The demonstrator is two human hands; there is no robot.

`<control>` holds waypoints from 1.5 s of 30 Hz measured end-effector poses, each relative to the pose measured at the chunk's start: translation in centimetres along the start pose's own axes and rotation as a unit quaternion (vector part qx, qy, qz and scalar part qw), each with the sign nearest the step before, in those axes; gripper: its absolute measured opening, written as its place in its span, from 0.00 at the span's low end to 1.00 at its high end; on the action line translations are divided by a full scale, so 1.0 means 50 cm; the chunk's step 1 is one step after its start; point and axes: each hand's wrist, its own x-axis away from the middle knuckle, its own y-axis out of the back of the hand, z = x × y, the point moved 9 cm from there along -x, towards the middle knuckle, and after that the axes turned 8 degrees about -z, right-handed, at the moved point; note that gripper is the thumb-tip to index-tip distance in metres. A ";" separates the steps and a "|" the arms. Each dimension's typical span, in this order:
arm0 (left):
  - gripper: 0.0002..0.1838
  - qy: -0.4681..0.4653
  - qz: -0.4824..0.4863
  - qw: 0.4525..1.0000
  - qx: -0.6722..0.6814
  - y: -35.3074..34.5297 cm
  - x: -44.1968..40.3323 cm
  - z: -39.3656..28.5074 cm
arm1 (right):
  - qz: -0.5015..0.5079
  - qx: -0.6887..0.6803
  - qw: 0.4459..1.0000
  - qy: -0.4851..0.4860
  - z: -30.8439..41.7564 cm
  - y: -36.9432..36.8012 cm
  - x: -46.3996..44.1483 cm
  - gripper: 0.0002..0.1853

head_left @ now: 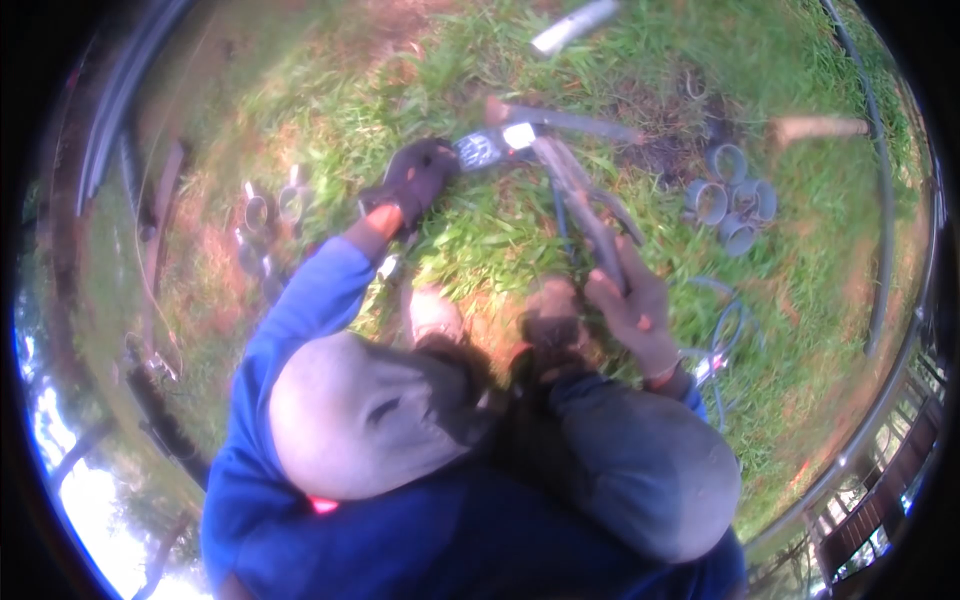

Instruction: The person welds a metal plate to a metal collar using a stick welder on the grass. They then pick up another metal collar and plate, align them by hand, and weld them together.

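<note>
My left hand (415,178), in a dark glove, reaches forward over the grass with its fingers closed around the near end of a short grey-blue piece (480,150). A bright white patch shows at that piece's far end; blur hides its exact kind. My right hand (635,305) is wrapped round a long grey tool with bar-like arms (580,190). The tool slants up and left, its tip beside the white end; I cannot tell whether they touch. Just beyond lies a dark grey length of pipe (570,122).
Several grey pipe rings (738,200) lie on the right, near a brown wooden stake (820,128). More ring-shaped fittings (258,212) sit on the left. A coiled blue hose (730,325) is beside my right arm. Long dark pipes (125,105) run along the left; a pale tube (575,27) lies ahead.
</note>
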 end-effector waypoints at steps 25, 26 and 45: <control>0.15 -0.008 0.015 1.000 0.001 -0.003 0.002 -0.011 | 0.014 0.034 0.998 -0.048 -0.017 -0.004 -0.004 0.36; 0.15 -0.008 0.015 1.000 0.002 -0.004 -0.004 0.004 | 0.021 0.031 0.998 -0.059 -0.017 -0.006 -0.004 0.35; 0.18 0.008 0.017 1.000 0.007 -0.002 -0.004 0.005 | 0.015 0.030 0.999 -0.032 -0.016 -0.008 0.001 0.36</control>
